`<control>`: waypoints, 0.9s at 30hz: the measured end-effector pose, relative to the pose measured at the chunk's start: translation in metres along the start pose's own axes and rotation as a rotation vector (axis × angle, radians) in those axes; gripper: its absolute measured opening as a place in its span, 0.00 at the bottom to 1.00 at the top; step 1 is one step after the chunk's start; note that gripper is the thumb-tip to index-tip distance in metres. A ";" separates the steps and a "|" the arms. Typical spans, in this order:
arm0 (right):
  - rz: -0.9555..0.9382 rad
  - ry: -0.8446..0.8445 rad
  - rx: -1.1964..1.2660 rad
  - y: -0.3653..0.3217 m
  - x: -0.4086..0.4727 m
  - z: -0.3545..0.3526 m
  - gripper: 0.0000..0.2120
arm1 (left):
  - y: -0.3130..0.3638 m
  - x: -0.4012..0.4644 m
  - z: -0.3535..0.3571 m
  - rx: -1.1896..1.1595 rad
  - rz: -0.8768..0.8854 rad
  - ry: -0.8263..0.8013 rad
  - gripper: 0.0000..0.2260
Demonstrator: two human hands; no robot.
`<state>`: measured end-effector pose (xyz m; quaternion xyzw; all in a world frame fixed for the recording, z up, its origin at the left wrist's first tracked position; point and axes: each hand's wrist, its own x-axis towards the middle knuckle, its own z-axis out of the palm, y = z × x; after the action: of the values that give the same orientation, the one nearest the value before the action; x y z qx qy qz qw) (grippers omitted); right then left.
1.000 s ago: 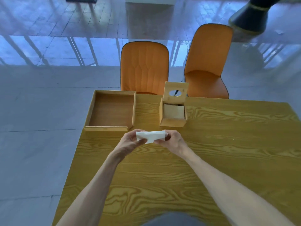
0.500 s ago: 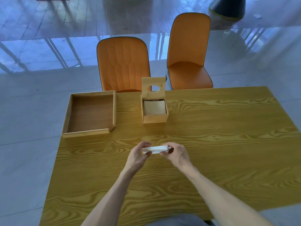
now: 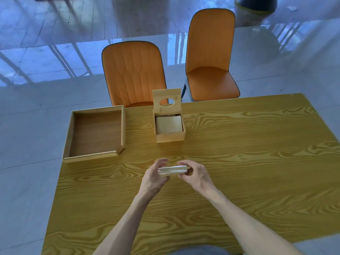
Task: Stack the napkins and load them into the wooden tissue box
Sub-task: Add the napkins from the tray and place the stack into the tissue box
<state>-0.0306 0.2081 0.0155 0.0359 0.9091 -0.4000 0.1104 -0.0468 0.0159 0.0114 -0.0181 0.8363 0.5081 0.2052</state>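
A flat stack of white napkins (image 3: 172, 170) is held level between both hands just above the wooden table (image 3: 239, 172). My left hand (image 3: 154, 178) grips its left end and my right hand (image 3: 196, 174) grips its right end. Beyond them, near the far edge, stands the small wooden tissue box (image 3: 170, 138). Its lid (image 3: 166, 101), with an oval hole, is tipped up and back. A pale flat panel lies inside the box.
A shallow wooden tray (image 3: 95, 157) sits to the left of the box, at the table's far left corner. Two orange chairs (image 3: 134, 74) (image 3: 209, 57) stand behind the table on a glossy grey floor.
The hands have drawn the napkin stack back toward me, away from the box, and turned it from tilted to flat. The view has also shifted.
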 end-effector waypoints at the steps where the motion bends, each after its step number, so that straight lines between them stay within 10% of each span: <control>1: 0.005 -0.006 -0.001 0.003 0.000 0.001 0.18 | -0.001 0.000 -0.001 0.016 0.002 0.005 0.25; 27: 0.066 0.099 0.421 -0.019 0.065 -0.045 0.13 | 0.045 0.056 -0.042 -0.165 0.094 0.214 0.12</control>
<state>-0.1049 0.2263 0.0438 0.1078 0.8082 -0.5749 0.0686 -0.1231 0.0114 0.0460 -0.0498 0.8087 0.5794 0.0885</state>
